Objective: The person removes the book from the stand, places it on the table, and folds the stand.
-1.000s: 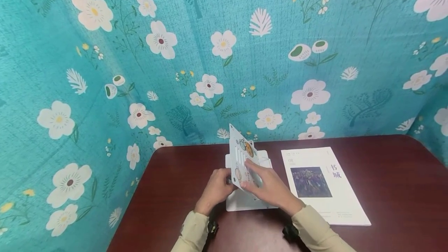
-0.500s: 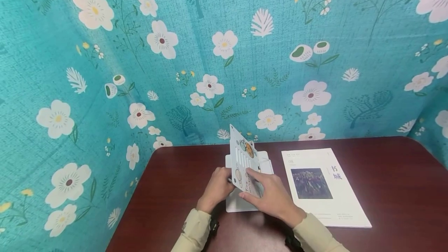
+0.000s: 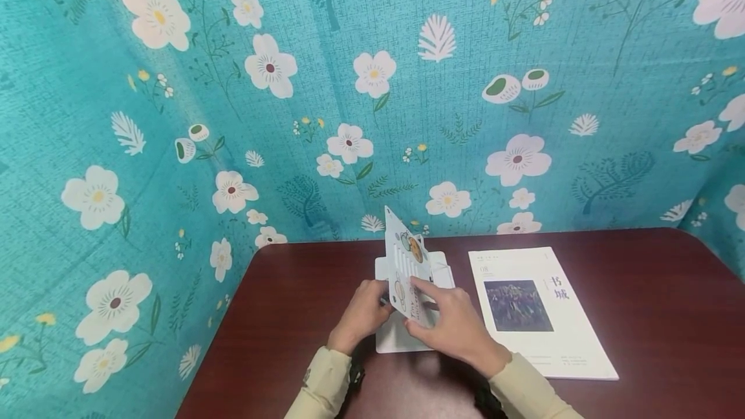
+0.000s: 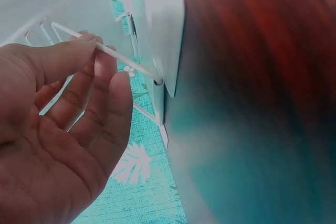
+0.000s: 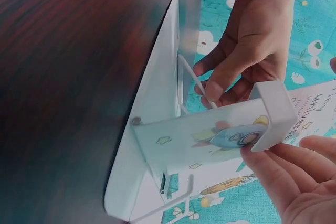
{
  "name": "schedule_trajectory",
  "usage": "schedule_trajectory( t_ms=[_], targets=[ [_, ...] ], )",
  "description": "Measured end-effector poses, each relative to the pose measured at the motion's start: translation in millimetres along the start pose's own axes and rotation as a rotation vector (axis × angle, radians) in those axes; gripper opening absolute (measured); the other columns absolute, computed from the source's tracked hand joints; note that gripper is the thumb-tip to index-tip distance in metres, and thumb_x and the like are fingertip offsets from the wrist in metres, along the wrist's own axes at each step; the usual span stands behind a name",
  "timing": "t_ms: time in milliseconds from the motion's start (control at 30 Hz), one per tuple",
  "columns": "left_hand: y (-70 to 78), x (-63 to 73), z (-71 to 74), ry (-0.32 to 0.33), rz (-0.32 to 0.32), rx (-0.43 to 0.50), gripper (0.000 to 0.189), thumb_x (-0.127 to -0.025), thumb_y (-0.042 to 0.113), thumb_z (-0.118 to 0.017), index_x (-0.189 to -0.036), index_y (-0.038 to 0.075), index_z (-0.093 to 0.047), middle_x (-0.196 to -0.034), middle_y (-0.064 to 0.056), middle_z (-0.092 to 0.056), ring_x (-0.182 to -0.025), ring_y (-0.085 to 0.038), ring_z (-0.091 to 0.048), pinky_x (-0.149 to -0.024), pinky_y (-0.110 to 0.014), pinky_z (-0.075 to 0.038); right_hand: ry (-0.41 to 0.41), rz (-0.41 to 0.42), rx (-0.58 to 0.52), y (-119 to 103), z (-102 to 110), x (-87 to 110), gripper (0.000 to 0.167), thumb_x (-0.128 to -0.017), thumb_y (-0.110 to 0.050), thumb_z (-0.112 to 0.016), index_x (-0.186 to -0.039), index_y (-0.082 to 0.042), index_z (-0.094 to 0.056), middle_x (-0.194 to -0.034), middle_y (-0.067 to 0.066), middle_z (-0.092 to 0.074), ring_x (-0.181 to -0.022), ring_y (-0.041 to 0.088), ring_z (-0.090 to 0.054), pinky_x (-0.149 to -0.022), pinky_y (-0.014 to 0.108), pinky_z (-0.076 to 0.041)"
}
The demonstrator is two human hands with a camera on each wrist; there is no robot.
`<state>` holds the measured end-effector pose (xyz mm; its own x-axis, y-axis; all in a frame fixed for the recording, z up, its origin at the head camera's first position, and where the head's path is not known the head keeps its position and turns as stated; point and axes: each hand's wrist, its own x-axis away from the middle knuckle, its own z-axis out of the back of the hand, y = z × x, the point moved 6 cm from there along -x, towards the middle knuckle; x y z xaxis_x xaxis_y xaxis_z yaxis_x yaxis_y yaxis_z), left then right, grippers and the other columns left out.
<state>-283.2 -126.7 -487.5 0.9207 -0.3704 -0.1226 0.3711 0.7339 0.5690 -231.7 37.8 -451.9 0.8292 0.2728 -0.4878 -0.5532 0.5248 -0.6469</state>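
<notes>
Left hand (image 4: 68,124)'s pinching the thin white wire leg (image 4: 128,63), which slants lower-right to the flat white base (image 4: 165,30) in left-wrist view, while the right hand (image 3: 456,325) rests straightish fingers on the light-blue cartoon-print panel (image 3: 404,260), lower centre in head view.

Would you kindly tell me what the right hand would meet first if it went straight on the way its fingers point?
The right hand would probably meet the printed panel first; its fingertips seem to be touching it.
</notes>
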Motion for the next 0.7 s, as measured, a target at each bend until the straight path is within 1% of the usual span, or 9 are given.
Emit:
schedule_trajectory(
  t_ms=[100,267,367,400,567,700],
  targets=[
    [-0.1,-0.4,-1.8,-0.008,0.007,0.008,0.020,-0.091,0.004,-0.075,-0.109,0.012,-0.080,-0.101,-0.004,-0.081,-0.086,-0.010,-0.075,-0.072,-0.024,-0.060,0.014,0.012,-0.074,3.5,3.3,1.0,0.060,-0.073,-0.014,-0.083,-0.130,0.001,-0.070,-0.111,0.022,-0.078,-0.095,0.025,-0.079,-0.075,0.030,-0.065],
    [1.4,-1.0,-3.2,-0.008,-0.002,0.018,0.015,-0.090,-0.001,-0.076,-0.098,0.011,-0.080,-0.091,-0.002,-0.079,-0.080,-0.005,-0.070,-0.073,-0.023,-0.059,0.019,0.025,-0.156,9.0,7.4,3.3,0.057,-0.075,-0.007,-0.081,-0.129,0.004,-0.069,-0.119,0.022,-0.076,-0.106,0.026,-0.075,-0.078,0.029,-0.065],
    [1.1,-0.3,-3.5,-0.006,-0.002,0.033,0.017,-0.089,-0.003,-0.076,-0.098,0.010,-0.081,-0.090,-0.002,-0.080,-0.080,-0.005,-0.071,-0.075,-0.025,-0.060,0.020,0.025,-0.197,11.8,9.1,5.2,0.057,-0.076,-0.004,-0.081,-0.131,0.004,-0.068,-0.124,0.022,-0.075,-0.111,0.026,-0.073,-0.079,0.029,-0.064],
    [0.9,-0.2,-3.5,-0.007,0.002,0.035,0.017,-0.089,-0.003,-0.075,-0.098,0.010,-0.082,-0.091,-0.003,-0.081,-0.080,-0.006,-0.072,-0.075,-0.026,-0.061,0.026,0.037,-0.208,12.5,10.0,6.0,0.057,-0.076,-0.003,-0.080,-0.131,0.004,-0.068,-0.124,0.023,-0.074,-0.111,0.027,-0.073,-0.079,0.029,-0.065],
    [-0.9,0.6,-2.7,-0.014,0.017,0.026,0.018,-0.088,-0.003,-0.076,-0.095,0.012,-0.083,-0.091,-0.003,-0.082,-0.082,-0.008,-0.074,-0.079,-0.031,-0.061,0.053,0.076,-0.223,16.4,13.9,8.4,0.057,-0.076,0.001,-0.080,-0.131,0.006,-0.068,-0.125,0.025,-0.073,-0.111,0.029,-0.073,-0.076,0.030,-0.065],
    [-3.9,3.7,-4.2,-0.054,0.057,0.009,0.018,-0.088,-0.001,-0.076,-0.095,0.014,-0.083,-0.093,-0.002,-0.081,-0.085,-0.009,-0.071,-0.081,-0.030,-0.059,0.039,0.047,-0.226,18.5,14.7,9.0,0.057,-0.077,0.000,-0.081,-0.133,0.004,-0.067,-0.129,0.024,-0.072,-0.114,0.028,-0.072,-0.077,0.028,-0.064]
  ],
)
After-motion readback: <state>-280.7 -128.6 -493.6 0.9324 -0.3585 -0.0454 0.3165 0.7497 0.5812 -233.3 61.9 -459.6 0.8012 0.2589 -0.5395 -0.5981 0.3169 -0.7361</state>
